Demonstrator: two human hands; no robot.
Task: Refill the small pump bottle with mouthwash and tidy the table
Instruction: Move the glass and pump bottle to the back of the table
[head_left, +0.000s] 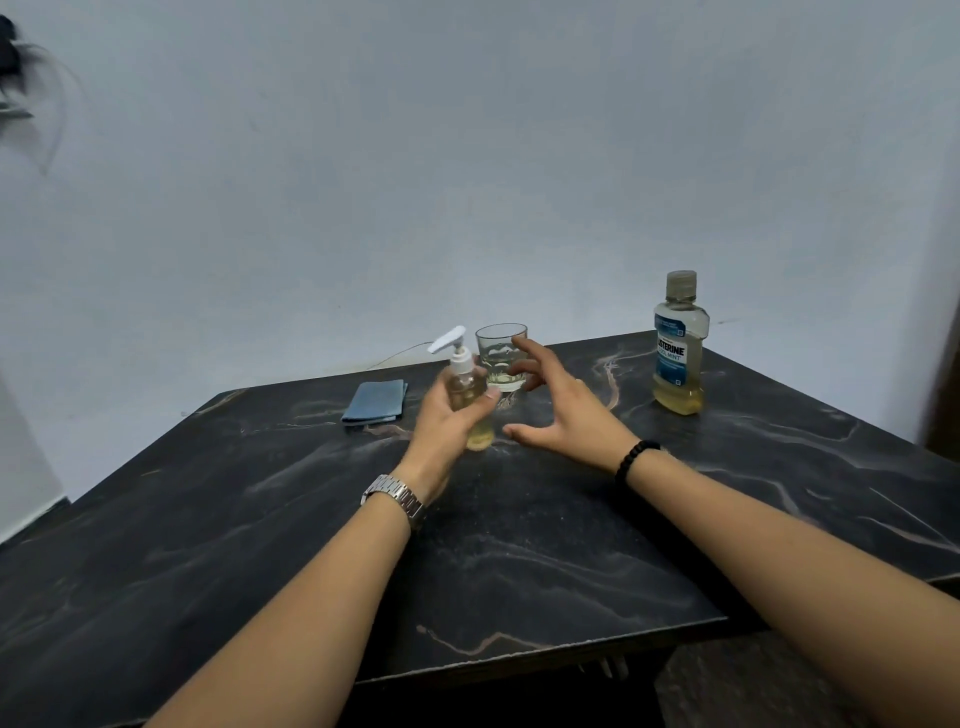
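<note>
My left hand (444, 421) grips the small clear pump bottle (467, 389), which has a white pump head and yellowish liquid inside. It is tilted slightly and sits low over the table. My right hand (558, 402) hovers just to its right with fingers spread, holding nothing. Behind the two hands stands a clear glass (502, 356) with a little liquid in it. The mouthwash bottle (679, 345), capped, blue-labelled and about a third full of yellow liquid, stands upright at the far right.
A folded blue cloth (375, 401) lies at the back left of the dark marble table (519, 561). A grey wall rises right behind the table. The table's front edge runs near the bottom of the view.
</note>
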